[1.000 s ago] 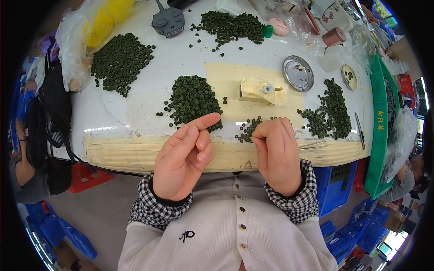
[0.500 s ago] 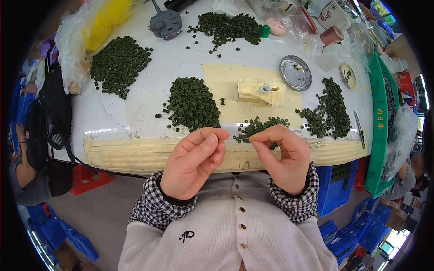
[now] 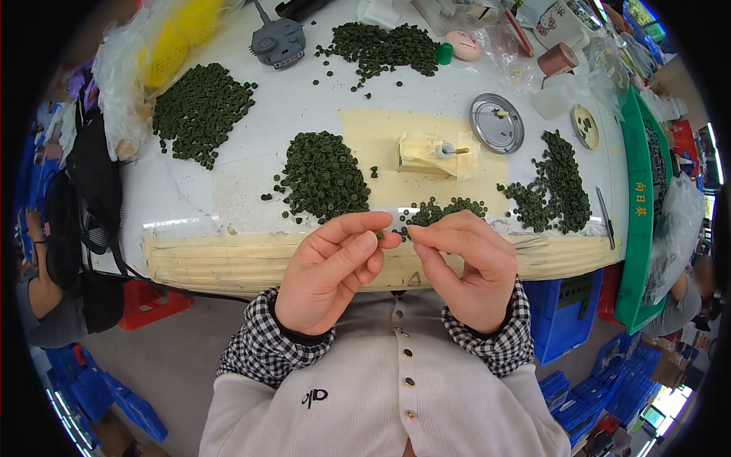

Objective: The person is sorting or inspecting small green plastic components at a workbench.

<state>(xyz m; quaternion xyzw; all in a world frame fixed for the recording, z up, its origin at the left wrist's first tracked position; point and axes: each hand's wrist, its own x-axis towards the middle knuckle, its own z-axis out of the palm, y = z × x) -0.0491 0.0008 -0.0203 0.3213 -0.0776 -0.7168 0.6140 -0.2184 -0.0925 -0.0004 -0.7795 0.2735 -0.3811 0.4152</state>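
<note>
My left hand (image 3: 331, 270) and my right hand (image 3: 466, 266) meet fingertip to fingertip just in front of the table's taped front edge. Between the left thumb and forefinger sits a small dark green round piece (image 3: 379, 235). The right fingertips pinch together close beside it; what they hold is hidden. Just beyond the hands lies a small scatter of the same green pieces (image 3: 445, 211). A bigger heap of green pieces (image 3: 324, 175) lies to the left of it.
More green heaps lie at the far left (image 3: 199, 113), far middle (image 3: 381, 46) and right (image 3: 560, 183). A taped block with a pin (image 3: 435, 154), a round metal lid (image 3: 496, 123), a grey model tank (image 3: 278, 42), a yellow bag (image 3: 171, 46) and a green tray (image 3: 638, 190) share the white table (image 3: 228, 190).
Both hands have drawn closer together and slightly toward my body; the fingertips now meet around the small green piece.
</note>
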